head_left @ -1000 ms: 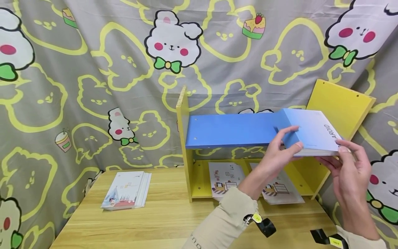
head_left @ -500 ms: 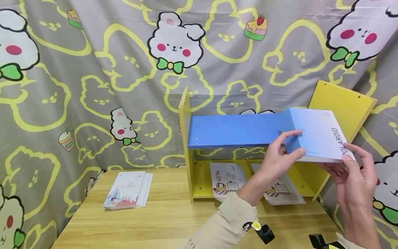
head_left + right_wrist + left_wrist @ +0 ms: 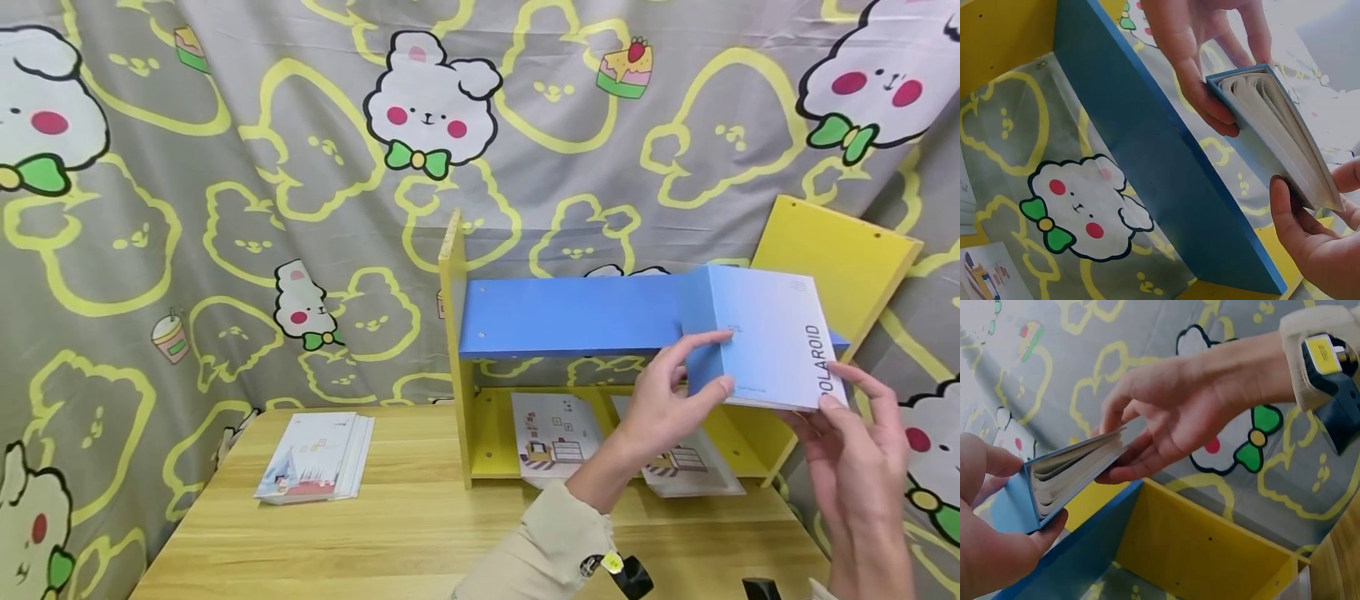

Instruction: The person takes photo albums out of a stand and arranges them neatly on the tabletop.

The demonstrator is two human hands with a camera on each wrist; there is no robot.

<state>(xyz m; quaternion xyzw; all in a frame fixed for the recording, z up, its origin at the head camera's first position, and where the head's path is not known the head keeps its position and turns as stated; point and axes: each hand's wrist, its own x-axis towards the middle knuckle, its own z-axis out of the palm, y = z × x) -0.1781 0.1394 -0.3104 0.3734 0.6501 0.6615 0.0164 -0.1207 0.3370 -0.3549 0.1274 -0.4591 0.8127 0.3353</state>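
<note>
A small photo album (image 3: 772, 333) with a blue-to-white cover, marked POLAROID, is held up in front of the right part of the blue shelf board (image 3: 562, 312). My left hand (image 3: 667, 396) pinches its blue spine side between thumb and fingers. On the opposite edge, my right hand (image 3: 858, 442) grips with the thumb on the cover and fingers underneath. In the left wrist view the spine end of the album (image 3: 1072, 475) is closed, and its pages show slightly fanned. The right wrist view also shows those page edges between both hands.
Below the blue board, two white illustrated booklets, one left (image 3: 555, 437) and one right (image 3: 693, 475), lie on the yellow lower shelf (image 3: 487, 433), jutting past its front. A stack of similar booklets (image 3: 311, 458) lies on the wooden table (image 3: 360, 550). Yellow side panels (image 3: 455, 358) flank the shelf.
Both hands have lowered slightly with the album. Its cover has tilted toward the head camera, so the POLAROID lettering shows more fully. The head view has shifted a little.
</note>
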